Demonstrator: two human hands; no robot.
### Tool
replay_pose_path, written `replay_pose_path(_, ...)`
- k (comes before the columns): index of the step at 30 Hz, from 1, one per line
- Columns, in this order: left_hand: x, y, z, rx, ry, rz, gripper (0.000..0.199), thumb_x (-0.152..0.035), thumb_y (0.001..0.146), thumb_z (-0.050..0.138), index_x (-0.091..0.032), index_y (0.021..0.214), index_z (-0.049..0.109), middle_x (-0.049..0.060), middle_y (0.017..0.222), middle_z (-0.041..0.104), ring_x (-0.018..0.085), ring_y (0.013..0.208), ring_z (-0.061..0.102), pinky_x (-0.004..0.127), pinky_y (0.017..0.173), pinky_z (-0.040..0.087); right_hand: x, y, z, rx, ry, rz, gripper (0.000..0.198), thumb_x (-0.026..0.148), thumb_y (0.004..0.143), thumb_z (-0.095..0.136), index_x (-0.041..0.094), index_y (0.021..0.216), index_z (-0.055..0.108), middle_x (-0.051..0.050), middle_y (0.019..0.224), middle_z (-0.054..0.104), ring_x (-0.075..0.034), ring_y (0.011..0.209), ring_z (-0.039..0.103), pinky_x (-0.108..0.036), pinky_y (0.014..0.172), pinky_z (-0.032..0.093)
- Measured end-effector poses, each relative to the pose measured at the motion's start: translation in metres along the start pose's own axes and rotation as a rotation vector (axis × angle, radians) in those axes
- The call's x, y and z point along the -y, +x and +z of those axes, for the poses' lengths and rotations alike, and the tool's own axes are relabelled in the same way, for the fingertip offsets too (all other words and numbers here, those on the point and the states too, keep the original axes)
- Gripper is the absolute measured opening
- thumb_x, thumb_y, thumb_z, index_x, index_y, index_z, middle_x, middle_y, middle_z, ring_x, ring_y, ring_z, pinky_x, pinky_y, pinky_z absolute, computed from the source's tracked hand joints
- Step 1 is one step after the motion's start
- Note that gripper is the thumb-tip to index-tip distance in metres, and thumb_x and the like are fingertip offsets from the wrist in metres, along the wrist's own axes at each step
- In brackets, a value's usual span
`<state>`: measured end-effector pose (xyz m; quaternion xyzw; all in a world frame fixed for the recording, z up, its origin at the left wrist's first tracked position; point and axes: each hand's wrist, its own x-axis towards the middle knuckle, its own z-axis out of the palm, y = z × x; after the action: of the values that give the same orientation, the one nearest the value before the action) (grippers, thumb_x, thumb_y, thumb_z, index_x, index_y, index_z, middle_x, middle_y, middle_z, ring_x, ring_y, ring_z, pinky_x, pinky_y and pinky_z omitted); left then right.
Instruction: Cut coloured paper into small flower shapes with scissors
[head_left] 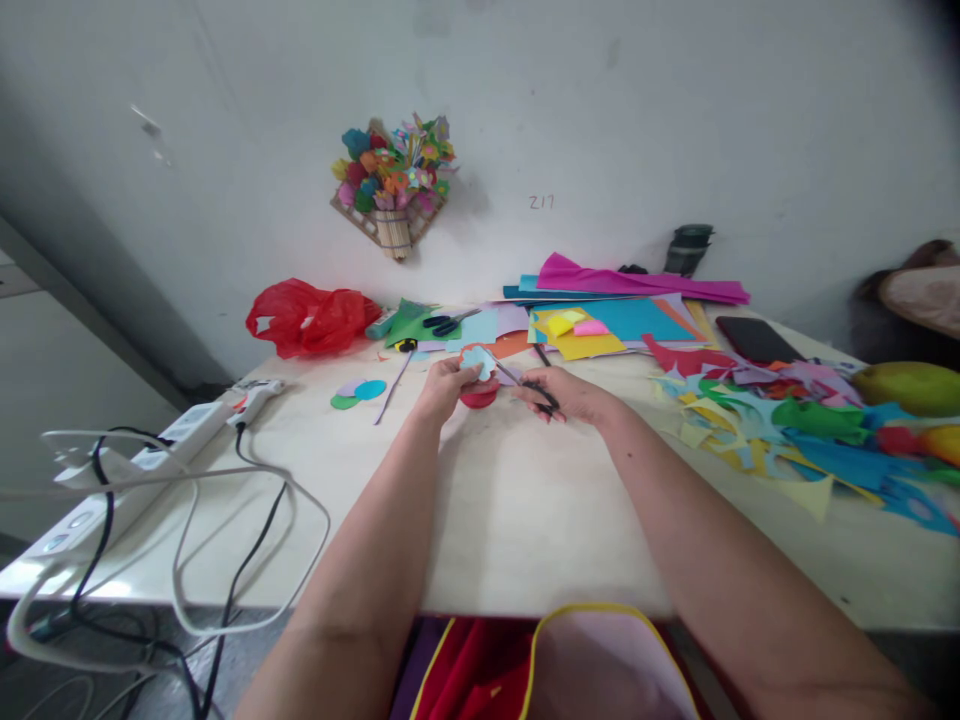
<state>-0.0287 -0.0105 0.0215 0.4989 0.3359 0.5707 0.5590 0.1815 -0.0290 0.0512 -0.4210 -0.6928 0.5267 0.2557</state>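
Pinched in my left hand (444,388) is a light blue paper flower (477,361) with a scalloped edge. My right hand (574,393) grips a pair of dark-handled scissors (546,398), whose blades point left toward the flower's edge; whether they touch it I cannot tell. Red paper circles (480,396) lie on the table just below the flower. To the left of my left hand are a blue paper circle (370,390), with a green one (344,402) and a purple one beside it, and a thin purple paper strip (393,388).
Paper scraps (795,430) cover the table's right side, near a dark phone (759,339). Coloured sheets (645,322), other scissors (442,325) and a red plastic bag (311,315) lie along the back. A power strip (135,480) with looping cables occupies the left. Paper flowers (394,175) hang on the wall.
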Motion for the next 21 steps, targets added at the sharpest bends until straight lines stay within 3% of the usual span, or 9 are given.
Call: replay_pose_path(21, -0.0073, -0.0035, -0.0002, 0.033, 0.024, -0.037, 0.034, -0.033, 0.056, 0.087, -0.01, 0.077, 0.072, 0.009, 0.073, 0.073, 0.021, 0.071, 0.07, 0.034, 0.074, 0.058, -0.0072, 0.0045, -0.0062, 0.017, -0.02, -0.008, 0.022, 0.033, 0.083, 0.064, 0.017, 0.072, 0.053, 0.005, 0.049, 0.049, -0.006, 0.033, 0.043, -0.018, 0.03, 0.018)
